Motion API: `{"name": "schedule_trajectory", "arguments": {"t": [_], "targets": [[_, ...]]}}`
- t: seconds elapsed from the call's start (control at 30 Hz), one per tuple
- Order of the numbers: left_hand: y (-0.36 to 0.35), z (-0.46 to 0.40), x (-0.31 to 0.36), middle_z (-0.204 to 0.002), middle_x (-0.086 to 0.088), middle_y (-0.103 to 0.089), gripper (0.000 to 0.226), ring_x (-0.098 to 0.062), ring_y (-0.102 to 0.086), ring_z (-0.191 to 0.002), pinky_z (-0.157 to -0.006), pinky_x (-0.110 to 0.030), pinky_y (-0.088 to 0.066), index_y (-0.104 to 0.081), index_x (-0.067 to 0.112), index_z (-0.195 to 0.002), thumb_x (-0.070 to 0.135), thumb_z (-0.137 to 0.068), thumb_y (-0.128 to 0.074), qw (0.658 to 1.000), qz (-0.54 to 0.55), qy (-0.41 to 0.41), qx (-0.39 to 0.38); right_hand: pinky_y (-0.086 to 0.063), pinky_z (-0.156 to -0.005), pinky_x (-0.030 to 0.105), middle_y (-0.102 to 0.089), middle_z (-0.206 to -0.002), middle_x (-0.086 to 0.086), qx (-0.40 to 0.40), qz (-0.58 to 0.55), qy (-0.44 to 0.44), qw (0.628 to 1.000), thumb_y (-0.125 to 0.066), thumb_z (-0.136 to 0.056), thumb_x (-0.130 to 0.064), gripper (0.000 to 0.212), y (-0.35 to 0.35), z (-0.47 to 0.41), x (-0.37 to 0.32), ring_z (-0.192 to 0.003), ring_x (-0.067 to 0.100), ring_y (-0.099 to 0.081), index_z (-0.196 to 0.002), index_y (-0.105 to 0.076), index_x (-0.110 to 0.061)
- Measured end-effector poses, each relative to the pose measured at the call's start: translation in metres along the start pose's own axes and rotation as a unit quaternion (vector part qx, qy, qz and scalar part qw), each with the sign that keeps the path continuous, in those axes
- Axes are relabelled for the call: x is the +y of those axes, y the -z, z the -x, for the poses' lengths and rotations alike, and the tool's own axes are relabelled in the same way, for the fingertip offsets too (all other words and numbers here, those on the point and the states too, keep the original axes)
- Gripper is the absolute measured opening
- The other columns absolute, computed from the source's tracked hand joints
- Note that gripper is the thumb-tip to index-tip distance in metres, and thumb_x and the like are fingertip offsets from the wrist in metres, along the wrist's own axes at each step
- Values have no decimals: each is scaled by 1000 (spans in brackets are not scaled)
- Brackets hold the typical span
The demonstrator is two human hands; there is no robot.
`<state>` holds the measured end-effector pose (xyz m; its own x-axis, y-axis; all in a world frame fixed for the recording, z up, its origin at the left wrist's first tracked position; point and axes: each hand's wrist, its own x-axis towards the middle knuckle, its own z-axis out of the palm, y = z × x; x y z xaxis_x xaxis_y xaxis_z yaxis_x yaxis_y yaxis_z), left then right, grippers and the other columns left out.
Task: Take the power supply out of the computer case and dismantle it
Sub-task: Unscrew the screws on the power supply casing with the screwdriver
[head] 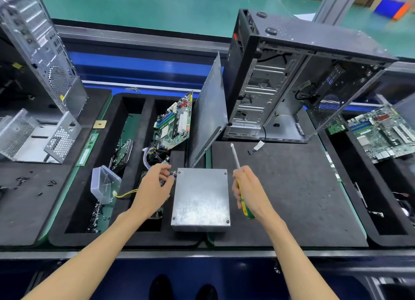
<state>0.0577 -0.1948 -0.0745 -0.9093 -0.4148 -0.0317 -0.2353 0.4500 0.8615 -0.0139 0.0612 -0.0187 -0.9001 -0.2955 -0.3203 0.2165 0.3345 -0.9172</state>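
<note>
The power supply (201,198), a plain grey metal box with screws at its corners, lies flat on the black foam mat in front of me. My left hand (155,188) is at its upper left corner and pinches the coloured wires that come out there. My right hand (248,193) grips a screwdriver (238,176) with a green and yellow handle, its shaft pointing up and away, just right of the box. The open black computer case (292,79) stands behind, its inside facing me.
A grey side panel (208,115) leans against the case. A motherboard (174,122) stands in the foam tray's slot, with a cable bundle (155,156), a hard drive (122,152) and a clear plastic box (104,185) nearby. Another case (38,50) and metal brackets sit at left, a second motherboard (381,131) at right.
</note>
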Motion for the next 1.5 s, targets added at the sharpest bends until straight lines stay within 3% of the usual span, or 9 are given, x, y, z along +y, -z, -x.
{"name": "schedule_trajectory", "arguments": {"t": [0.1, 0.3, 0.53, 0.7, 0.83, 0.97, 1.13, 1.3, 1.5], "targets": [[-3, -5, 3, -94, 2, -65, 26, -2, -59, -81, -74, -6, -46, -63, 21, -119, 15, -94, -66, 999, 17, 6, -48, -37, -44, 32, -48, -67, -2, -45, -15, -20, 999, -35, -95, -25, 9, -14, 4, -7, -53, 15, -38, -103, -40, -24], [-3, -9, 7, -90, 3, -64, 24, -12, -59, -74, -76, -29, -54, -62, 29, -110, 17, -90, -70, 999, 2, -14, -44, -47, -48, 32, -61, -81, 3, -84, -62, 54, 993, -43, -100, -5, 26, -41, 14, -18, -53, 23, -49, -104, -47, -30], [16, -5, 32, -96, 18, -40, 53, -6, -47, -74, -61, -17, -43, -48, 30, -133, 25, -86, -73, 958, -131, -255, 16, -59, -60, 40, -73, -92, 24, -199, -163, -2, 966, -61, -91, -15, 15, -56, 13, -29, -54, 32, -62, -104, -69, -17], [26, -7, 44, -93, 2, -59, 19, -12, -56, -70, -63, -30, -51, -72, 12, -109, 11, -91, -72, 927, -149, -345, -13, -52, -47, 32, -65, -75, 20, -200, -189, -17, 961, -66, -89, -23, 15, -67, 9, -43, -48, 28, -54, -100, -74, -16], [36, -14, 47, -86, 0, -60, 10, -12, -55, -74, -69, -18, -42, -70, 9, -102, 10, -92, -69, 916, -145, -372, -50, -47, -44, 28, -59, -66, 14, -205, -245, -5, 948, -64, -94, -31, 23, -75, 0, -54, -47, 23, -49, -97, -76, -11], [41, -28, 46, -88, 7, -63, 9, -6, -55, -79, -73, -17, -42, -69, 11, -103, 10, -95, -66, 951, -79, -287, -86, -52, -45, 30, -66, -69, 16, -129, -261, 29, 956, -52, -94, -29, 27, -91, -18, -57, -52, 24, -58, -99, -74, -14], [38, -39, 32, -77, -4, -72, 7, -16, -71, -68, -72, -31, -59, -66, 9, -97, 12, -99, -61, 983, 29, -133, -123, -57, -55, 32, -66, -73, -1, 69, -69, 111, 989, -46, -100, -1, 30, -98, -34, -25, -66, 13, -60, -100, -69, -19], [35, -38, 14, -74, -6, -74, 9, -21, -74, -71, -71, -31, -62, -68, 8, -96, 12, -99, -61, 989, 65, -62, -119, -54, -53, 35, -65, -67, -9, 110, 15, 119, 987, -49, -101, -6, 28, -107, -38, 1, -57, 13, -57, -91, -69, -22], [29, -35, 3, -75, 4, -74, 8, -13, -74, -74, -73, -26, -61, -68, 21, -95, 17, -99, -62, 991, 65, -75, -94, -54, -61, 50, -67, -70, -7, 120, 48, 129, 983, -49, -98, -9, 30, -109, -39, 6, -57, 12, -57, -87, -66, -30]]}}
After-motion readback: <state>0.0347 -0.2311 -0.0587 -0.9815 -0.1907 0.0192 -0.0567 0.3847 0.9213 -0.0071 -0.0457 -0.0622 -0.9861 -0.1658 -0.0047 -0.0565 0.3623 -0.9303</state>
